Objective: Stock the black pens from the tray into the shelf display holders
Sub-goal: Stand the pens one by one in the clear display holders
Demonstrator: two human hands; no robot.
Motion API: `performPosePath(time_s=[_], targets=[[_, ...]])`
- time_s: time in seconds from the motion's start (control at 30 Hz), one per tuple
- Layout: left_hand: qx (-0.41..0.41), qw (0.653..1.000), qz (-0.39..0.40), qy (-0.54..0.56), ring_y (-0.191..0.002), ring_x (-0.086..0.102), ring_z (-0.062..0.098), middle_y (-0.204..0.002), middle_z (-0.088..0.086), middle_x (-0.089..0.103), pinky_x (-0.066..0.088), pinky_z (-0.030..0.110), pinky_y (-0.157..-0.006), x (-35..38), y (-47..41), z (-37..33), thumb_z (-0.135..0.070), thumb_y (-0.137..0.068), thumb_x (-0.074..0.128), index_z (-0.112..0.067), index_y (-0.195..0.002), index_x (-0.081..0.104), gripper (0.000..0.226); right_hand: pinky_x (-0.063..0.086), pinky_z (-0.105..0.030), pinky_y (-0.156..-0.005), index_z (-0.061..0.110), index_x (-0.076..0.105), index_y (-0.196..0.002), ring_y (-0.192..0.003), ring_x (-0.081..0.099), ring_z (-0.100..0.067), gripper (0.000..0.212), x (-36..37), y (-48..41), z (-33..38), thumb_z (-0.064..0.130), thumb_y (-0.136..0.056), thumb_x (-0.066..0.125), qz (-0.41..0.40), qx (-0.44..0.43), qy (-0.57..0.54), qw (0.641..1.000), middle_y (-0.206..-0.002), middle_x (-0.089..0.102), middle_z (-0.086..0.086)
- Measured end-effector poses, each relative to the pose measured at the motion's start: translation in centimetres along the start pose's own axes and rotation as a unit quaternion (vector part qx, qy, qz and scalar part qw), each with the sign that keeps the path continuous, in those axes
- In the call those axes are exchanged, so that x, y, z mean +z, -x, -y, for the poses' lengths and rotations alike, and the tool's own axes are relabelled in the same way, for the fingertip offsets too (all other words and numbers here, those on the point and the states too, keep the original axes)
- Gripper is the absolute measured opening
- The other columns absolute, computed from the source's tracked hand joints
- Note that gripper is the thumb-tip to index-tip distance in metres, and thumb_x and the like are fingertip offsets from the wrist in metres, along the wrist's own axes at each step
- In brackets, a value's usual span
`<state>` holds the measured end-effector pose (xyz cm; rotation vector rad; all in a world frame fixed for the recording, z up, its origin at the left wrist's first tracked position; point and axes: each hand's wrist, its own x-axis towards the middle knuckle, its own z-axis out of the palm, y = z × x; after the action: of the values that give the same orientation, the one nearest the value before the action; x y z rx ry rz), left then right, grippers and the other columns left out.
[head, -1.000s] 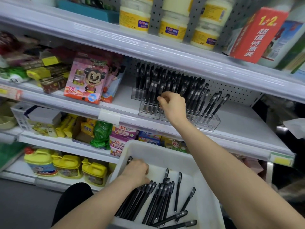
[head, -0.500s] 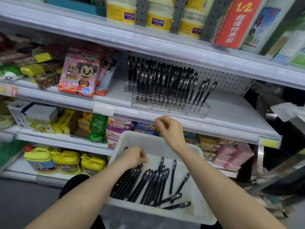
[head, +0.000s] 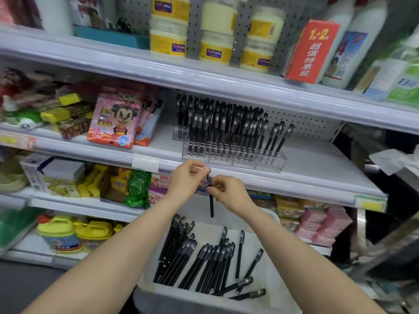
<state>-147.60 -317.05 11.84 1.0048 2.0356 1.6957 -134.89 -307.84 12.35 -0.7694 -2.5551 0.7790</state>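
This is a shop with white metal shelves, one above the other, and a back wall full of little holes.

On the top shelf a red box says "1+2" above some Chinese words. Next to it are pale jars with yellow labels; the words on them are too blurry to read. On the middle shelf a pink box shows a cartoon figure and the number "18".

Clear plastic holders stand on the middle shelf, right of the pink box. Many black pens stand in them, leaning back a little. Lower down, near the person, is a white tray. More black pens lie flat in it, most in a bunch on the left side.

1 black pen hangs straight up and down above the tray, in front of the shelf edge. The left hand pinches its top end with curled fingers. The right hand pinches it just below, between thumb and fingertips.
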Motion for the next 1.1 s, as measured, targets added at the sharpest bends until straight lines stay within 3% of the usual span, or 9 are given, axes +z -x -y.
performPosePath(time_s=[0.07,0.17,0.27,0.33,0.4,0.47,0.73,0.83,1.1], targets=[[-0.004,1.0,0.016,-0.015,-0.075,0.071,0.016,-0.085,-0.001,0.07,0.059,0.042,-0.076,0.1,0.7,0.9,-0.032,-0.093,0.062,-0.027,-0.093,0.062,0.005,0.054,-0.037,-0.075,0.015,0.065,-0.081,-0.075,0.065,-0.021,0.015,-0.9,-0.2,0.1,0.028,-0.087,0.07,-0.02,0.008,0.009,1.0,-0.075,0.07,-0.003],[0.0,0.978,0.102,-0.181,-0.084,0.066,0.013,-0.092,-0.004,0.071,0.055,0.037,-0.085,0.3,2.0,3.9,-0.029,-0.097,0.056,-0.023,-0.1,0.066,0.012,0.051,-0.03,-0.073,0.014,0.07,-0.088,-0.075,0.063,-0.016,0.018,-2.7,-0.5,0.5,0.031,-0.09,0.067,-0.057,0.006,0.005,0.998,-0.078,0.069,0.0],[-0.016,0.93,0.202,-0.307,-0.097,0.062,0.014,-0.108,-0.002,0.069,0.05,0.033,-0.093,0.9,3.8,6.8,-0.025,-0.093,0.06,-0.021,-0.109,0.068,0.018,0.048,-0.026,-0.068,0.014,0.068,-0.087,-0.07,0.059,-0.008,0.02,-4.3,-0.8,1.4,0.032,-0.093,0.064,-0.083,-0.02,-0.014,0.996,-0.074,0.065,0.006],[-0.021,0.879,0.258,-0.4,-0.101,0.062,0.018,-0.113,0.001,0.068,0.05,0.033,-0.092,1.2,4.8,7.9,-0.027,-0.091,0.062,-0.019,-0.112,0.068,0.023,0.053,-0.03,-0.069,0.015,0.067,-0.086,-0.071,0.062,-0.01,0.021,-5.3,-1.5,2.1,0.034,-0.094,0.062,-0.114,-0.032,-0.023,0.993,-0.073,0.065,0.007],[-0.02,0.824,0.292,-0.485,-0.104,0.062,0.023,-0.113,0.005,0.068,0.052,0.035,-0.09,1.4,5.2,8.4,-0.028,-0.088,0.062,-0.018,-0.112,0.069,0.027,0.053,-0.032,-0.069,0.017,0.067,-0.085,-0.073,0.064,-0.014,0.022,-6.3,-2.4,3.0,0.034,-0.095,0.06,-0.151,-0.041,-0.027,0.987,-0.074,0.067,0.005],[-0.025,0.798,0.301,-0.521,-0.104,0.062,0.026,-0.112,0.007,0.068,0.053,0.037,-0.089,1.5,5.2,8.6,-0.028,-0.086,0.062,-0.016,-0.111,0.069,0.028,0.052,-0.029,-0.068,0.019,0.065,-0.083,-0.072,0.064,-0.012,0.02,-7.4,-3.4,4.0,0.033,-0.096,0.059,-0.189,-0.047,-0.055,0.979,-0.073,0.066,0.005],[-0.028,0.802,0.27,-0.532,-0.105,0.063,0.026,-0.112,0.01,0.069,0.052,0.036,-0.092,2.0,4.5,9.4,-0.009,-0.089,0.055,-0.012,-0.107,0.07,0.024,0.053,-0.017,-0.074,0.016,0.07,-0.104,-0.071,0.069,-0.002,0.018,-8.9,-7.3,6.7,0.028,-0.097,0.06,-0.241,-0.054,-0.107,0.963,-0.082,0.072,0.006],[-0.025,0.805,0.265,-0.531,-0.102,0.065,0.026,-0.11,0.01,0.07,0.053,0.036,-0.09,2.1,4.6,9.6,-0.008,-0.089,0.054,-0.012,-0.105,0.071,0.024,0.057,-0.028,-0.08,0.014,0.069,-0.108,-0.075,0.07,-0.007,0.021,-8.4,-8.2,6.9,0.029,-0.097,0.059,-0.226,-0.058,-0.078,0.969,-0.084,0.072,0.004],[-0.015,0.829,0.277,-0.485,-0.096,0.065,0.026,-0.102,0.008,0.071,0.054,0.036,-0.083,2.0,5.0,9.1,-0.026,-0.09,0.054,-0.013,-0.097,0.07,0.022,0.057,-0.043,-0.08,0.009,0.069,-0.109,-0.077,0.07,-0.02,0.025,-6.3,-9.1,6.0,0.029,-0.098,0.057,-0.173,-0.03,-0.007,0.984,-0.075,0.07,-0.003]])
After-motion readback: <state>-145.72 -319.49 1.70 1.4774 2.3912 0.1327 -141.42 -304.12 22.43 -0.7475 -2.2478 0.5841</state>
